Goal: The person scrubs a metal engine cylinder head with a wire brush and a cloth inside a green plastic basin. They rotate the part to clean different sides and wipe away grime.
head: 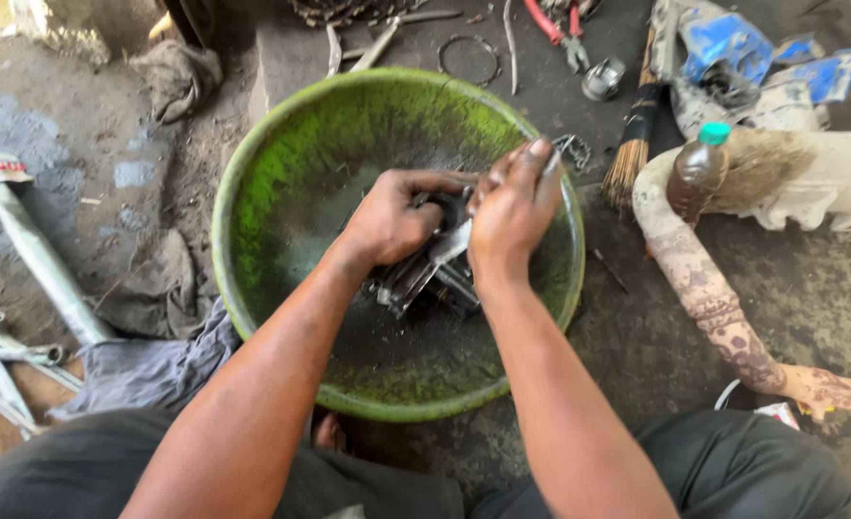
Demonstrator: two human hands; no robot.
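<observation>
Inside the green plastic basin [281, 173], stained dark at the bottom, both hands are covering most of a greasy finned metal engine part [430, 274], so its full shape is hard to make out. The left hand [387, 219] is gripping its top with curled fingers; the right hand [512, 207] is pressing closed fingers onto it. Beyond the basin's right rim, a stiff-bristled brush [632, 144], a brown green-capped bottle [697, 168] and red-handled pliers [555, 27] are lying on the oily floor [810, 288].
</observation>
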